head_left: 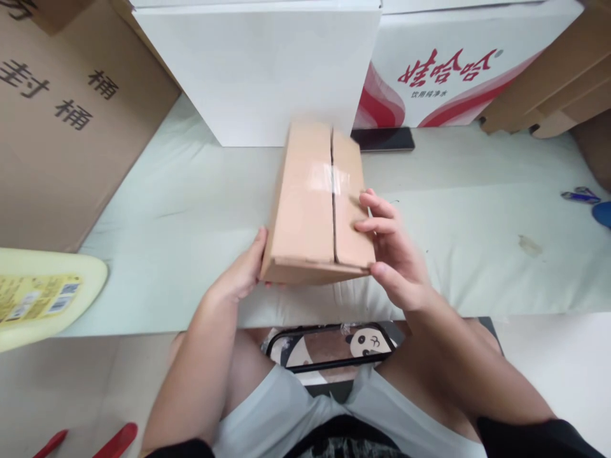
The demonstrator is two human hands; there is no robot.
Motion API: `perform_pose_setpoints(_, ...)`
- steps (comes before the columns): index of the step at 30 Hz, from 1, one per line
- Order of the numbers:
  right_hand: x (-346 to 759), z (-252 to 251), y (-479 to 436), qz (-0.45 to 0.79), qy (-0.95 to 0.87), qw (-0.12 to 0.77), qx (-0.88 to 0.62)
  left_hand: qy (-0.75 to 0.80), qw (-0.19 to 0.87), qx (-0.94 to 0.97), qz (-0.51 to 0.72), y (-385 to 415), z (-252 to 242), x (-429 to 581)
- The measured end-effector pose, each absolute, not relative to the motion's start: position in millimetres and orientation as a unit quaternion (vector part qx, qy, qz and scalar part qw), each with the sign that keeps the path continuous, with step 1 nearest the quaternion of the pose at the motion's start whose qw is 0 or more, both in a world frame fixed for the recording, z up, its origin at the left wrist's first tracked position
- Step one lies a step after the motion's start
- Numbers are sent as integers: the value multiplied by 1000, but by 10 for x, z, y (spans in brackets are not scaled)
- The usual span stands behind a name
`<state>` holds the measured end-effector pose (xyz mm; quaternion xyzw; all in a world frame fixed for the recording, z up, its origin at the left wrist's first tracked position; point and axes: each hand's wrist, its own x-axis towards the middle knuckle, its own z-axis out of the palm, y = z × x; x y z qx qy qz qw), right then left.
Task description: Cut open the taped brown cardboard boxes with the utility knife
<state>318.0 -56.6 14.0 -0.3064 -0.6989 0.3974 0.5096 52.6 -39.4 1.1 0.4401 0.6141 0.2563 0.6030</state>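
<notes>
Through the head camera I have the box [305,216] between my two hands, its seam running away from me under clear tape [317,178]. My left hand [247,267] grasps its near left corner, thumb along the side and fingers partly hidden below. My right hand [397,251] is loosely bent, two fingertips on the top by the right edge and the thumb at the near right corner; whether it bears any weight I cannot tell.

Ahead of the right fingertips, I see a phone [387,140] lying flat. Beyond both sets of fingers stands a white carton [252,70]. Nearer me than the fingers, a panda case [329,346] sits between the knees, below the sheet [200,203].
</notes>
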Motion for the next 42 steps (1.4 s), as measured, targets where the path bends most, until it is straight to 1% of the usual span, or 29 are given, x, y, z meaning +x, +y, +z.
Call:
perform_pose_setpoints(3,3208,126,-537,349,-718,493,-345,597,645,449,160,-385,37,510)
perform_pose_setpoints(5,3224,107,-522,332,-734,466,-366,599,616,492,139,-353,46,466)
perform_pose_setpoints(7,3233,88,-510,331,-748,441,-369,611,565,533,154,-318,29,415)
perform_pose_setpoints(8,3236,81,-506,337,-754,430,-364,625,520,549,192,-306,10,391)
perform_pose_setpoints(10,3237,74,-501,354,-765,410,-348,631,401,572,339,-301,-37,360)
perform_pose_setpoints(12,3235,74,-500,368,-778,393,-325,556,274,593,514,-325,-67,357)
perform_pose_setpoints(13,3234,74,-501,374,-784,388,-309,496,223,614,572,-343,-68,367)
perform_pose_setpoints(14,3233,72,-503,382,-789,384,-290,438,186,649,594,-362,-58,383)
perform_pose_setpoints(15,3233,66,-503,390,-792,382,-275,394,159,695,581,-380,-39,404)
perform_pose_setpoints(17,3236,44,-495,397,-780,395,-280,352,126,781,500,-404,10,453)
perform_pose_setpoints(18,3238,27,-484,390,-764,409,-313,345,116,807,465,-409,33,475)
perform_pose_setpoints(20,3240,-11,-445,343,-720,417,-435,344,110,829,428,-409,60,505)
perform_pose_setpoints(21,3237,-27,-418,312,-702,392,-507,346,109,829,425,-406,64,512)
perform_pose_setpoints(22,3229,-37,-390,284,-692,340,-570,348,111,828,425,-404,62,514)
perform_pose_setpoints(23,3217,-39,-363,264,-691,269,-617,350,112,828,425,-402,57,513)
perform_pose_setpoints(25,3180,-21,-321,250,-702,123,-656,350,116,827,424,-402,45,504)
perform_pose_setpoints(26,3158,-4,-308,251,-706,68,-659,349,117,827,425,-403,40,499)
perform_pose_setpoints(28,3121,34,-295,251,-702,7,-666,352,120,825,426,-407,38,494)
perform_pose_setpoints(30,3110,61,-291,247,-687,-13,-683,354,125,823,426,-408,42,498)
perform_pose_setpoints(32,3134,68,-285,255,-672,16,-695,350,129,823,428,-409,44,515)
perform_pose_setpoints(33,3158,65,-279,273,-665,55,-693,347,131,824,428,-411,39,529)
perform_pose_setpoints(37,3298,56,-222,400,-590,296,-636,328,141,821,446,-446,-25,620)
perform_pose_setpoints(39,3376,69,-177,449,-534,402,-593,319,144,821,450,-480,-68,674)
perform_pose_setpoints(41,3448,104,-133,455,-514,482,-545,310,145,830,440,-514,-97,724)
perform_pose_setpoints(42,3478,132,-118,434,-520,514,-526,307,143,836,431,-529,-103,745)
